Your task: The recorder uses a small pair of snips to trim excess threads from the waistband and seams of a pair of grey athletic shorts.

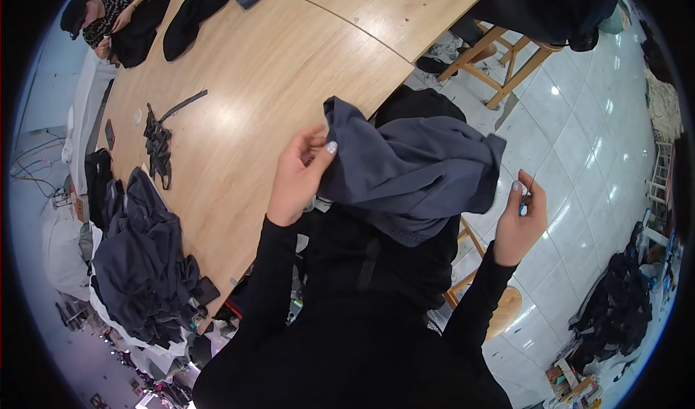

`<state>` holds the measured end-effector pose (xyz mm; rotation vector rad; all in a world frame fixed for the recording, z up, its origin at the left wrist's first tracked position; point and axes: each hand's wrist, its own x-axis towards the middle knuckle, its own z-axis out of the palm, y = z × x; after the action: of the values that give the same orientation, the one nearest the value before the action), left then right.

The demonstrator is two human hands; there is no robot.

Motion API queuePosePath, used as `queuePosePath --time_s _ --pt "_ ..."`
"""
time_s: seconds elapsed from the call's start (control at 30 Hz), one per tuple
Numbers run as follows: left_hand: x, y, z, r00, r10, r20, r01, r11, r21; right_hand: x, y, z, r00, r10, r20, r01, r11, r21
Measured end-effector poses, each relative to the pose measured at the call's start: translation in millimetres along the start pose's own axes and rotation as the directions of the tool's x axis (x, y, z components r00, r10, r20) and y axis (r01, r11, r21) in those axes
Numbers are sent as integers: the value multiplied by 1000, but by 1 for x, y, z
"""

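Observation:
A dark blue-grey fabric garment is draped in loose folds over my lap, partly beside the table edge. My left hand grips its left edge, thumb on top and fingers curled behind the cloth. Off the garment's right side, my right hand is raised and apart from the cloth. Its fingers are closed round a small tool with a blue part; most of that tool is hidden in the hand, so its exact kind is not visible.
A wooden table spans the left and far side. On it lie a dark garment pile, black straps and a phone. One co-worker sits far left, another far right by a wooden stool. Dark cloth heaps on the right floor.

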<state>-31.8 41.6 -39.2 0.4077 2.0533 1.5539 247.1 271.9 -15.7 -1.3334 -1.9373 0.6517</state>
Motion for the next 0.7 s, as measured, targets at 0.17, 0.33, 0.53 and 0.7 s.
queuePosePath --time_s 0.17,0.33,0.53,0.7 --pt "-3 10 30 964 -233 127 262 912 -316 -31 -65 -4 995 -99 -26 102 964 245" --pt "-19 40 46 997 -13 70 31 963 -266 -42 -86 0 937 -210 280 43 863 503" --pt "-55 91 72 864 487 127 -498 863 78 -41 -96 3 887 -100 450 -231 749 621" --pt "-67 81 82 904 343 257 -339 939 -61 -45 -88 7 904 -17 428 -236 814 531"
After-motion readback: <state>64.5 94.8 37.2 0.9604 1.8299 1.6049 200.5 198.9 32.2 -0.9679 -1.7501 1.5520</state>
